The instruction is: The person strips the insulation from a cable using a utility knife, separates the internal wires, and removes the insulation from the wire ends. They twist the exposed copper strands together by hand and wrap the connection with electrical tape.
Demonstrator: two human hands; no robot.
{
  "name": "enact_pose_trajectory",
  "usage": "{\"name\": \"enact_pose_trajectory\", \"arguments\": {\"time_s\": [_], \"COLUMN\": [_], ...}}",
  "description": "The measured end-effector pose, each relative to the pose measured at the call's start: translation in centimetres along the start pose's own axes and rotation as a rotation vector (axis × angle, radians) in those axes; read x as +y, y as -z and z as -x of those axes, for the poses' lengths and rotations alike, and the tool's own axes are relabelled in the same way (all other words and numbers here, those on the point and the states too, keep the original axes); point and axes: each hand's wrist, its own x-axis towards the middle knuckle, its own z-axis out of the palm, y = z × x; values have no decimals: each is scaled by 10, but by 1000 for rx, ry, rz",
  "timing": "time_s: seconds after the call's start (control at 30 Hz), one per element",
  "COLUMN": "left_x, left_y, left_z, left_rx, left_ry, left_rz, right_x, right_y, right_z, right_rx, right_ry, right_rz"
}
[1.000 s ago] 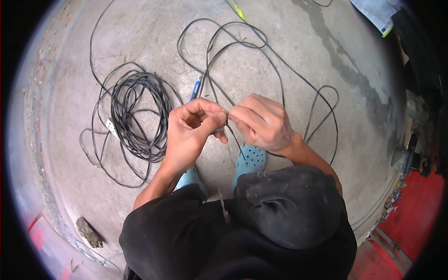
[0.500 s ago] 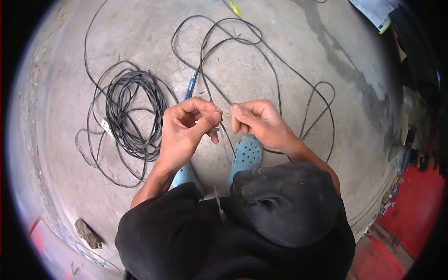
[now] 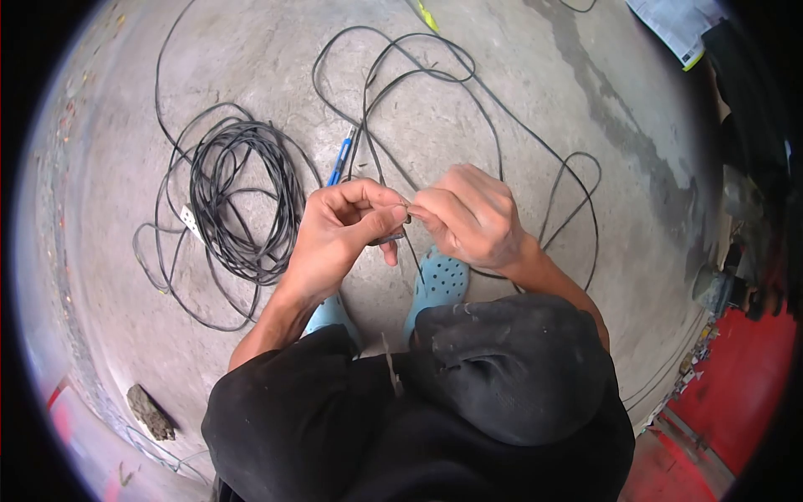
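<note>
Black cable (image 3: pixel 411 248) is clamped in the grip of the left hand (image 3: pixel 339 230); the right hand (image 3: pixel 473 217) pinches its end. A blue knife (image 3: pixel 340 161) lies near the coil (image 3: pixel 283 180).

Concrete floor (image 3: pixel 401 318) beneath black, seemingly rubbery cable coils (image 3: pixel 242 201).

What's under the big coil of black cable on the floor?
Under the left side of the coil runs a white piece with dark holes, its near end sticking out. Concrete floor shows between loops. Anything beneath the dense strands is hidden.
</note>
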Motion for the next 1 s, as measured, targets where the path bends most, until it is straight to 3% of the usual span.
{"name": "enact_pose_trajectory", "arguments": {"time_s": [0.23, 0.33, 0.53, 0.63, 0.73, 0.83, 0.93, 1.0], "left_x": [-3, 0, 3, 5, 3, 9, 2, -6], "left_y": [-4, 1, 1, 2, 2, -1, 1, -5], "left_z": [-2, -3, -2, -1, 1, 8, 6, 4], "left_rx": [-30, -6, -33, -51, -36, -75, -215, -114], "left_ry": [18, -7, 38, 57, -76, -85, -297, -385], "left_rz": [45, 30, 59, 63, -143, -110, -255, -386], "right_x": [3, 3, 12, 9, 8, 9, 3, -1], "right_y": [0, 7, 10, 10, 4, 5, 4, 2], "right_z": [0, -3, 5, 0, 1, 4, 6, 7], "right_rx": [-23, 89, -20, -19, 2, 21, 70, 96], "right_ry": [-88, -80, 124, 106, 98, 58, -34, -165], "right_rz": [-54, -188, 2, -7, -6, 24, -24, -113]}}
